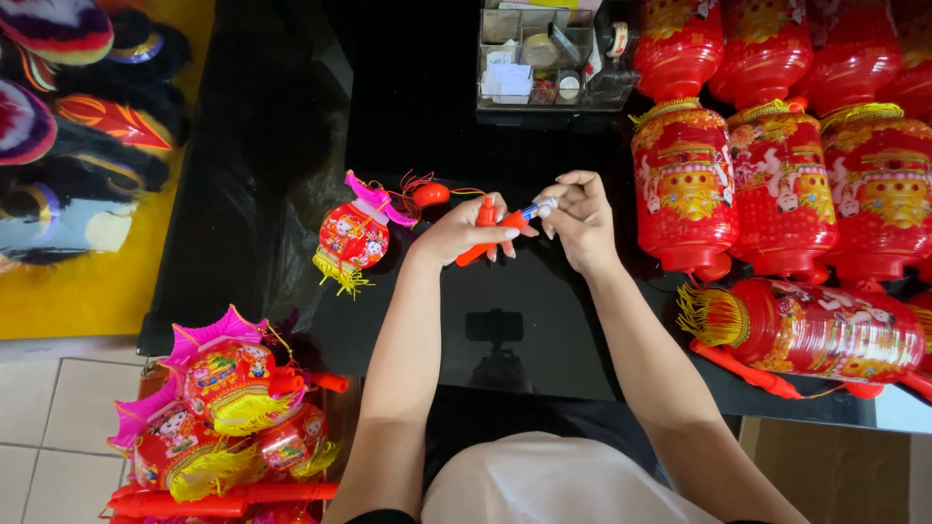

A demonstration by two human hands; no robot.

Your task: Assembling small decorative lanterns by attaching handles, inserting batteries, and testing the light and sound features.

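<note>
I see the left hand [464,231] closed around an orange handle stick [490,236] mid-table, steadying it while right hand [580,221] fingertips pinch a small blue-white battery [537,209] at its end.

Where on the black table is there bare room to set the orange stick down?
Bare black table lies below both hands, between the small lantern and the lying lantern. Another bare strip runs between the organizer tray and the hands. The right side is packed with big red lanterns.

Glossy black tabletop [544,330], plastic lanterns [684,189]
</note>
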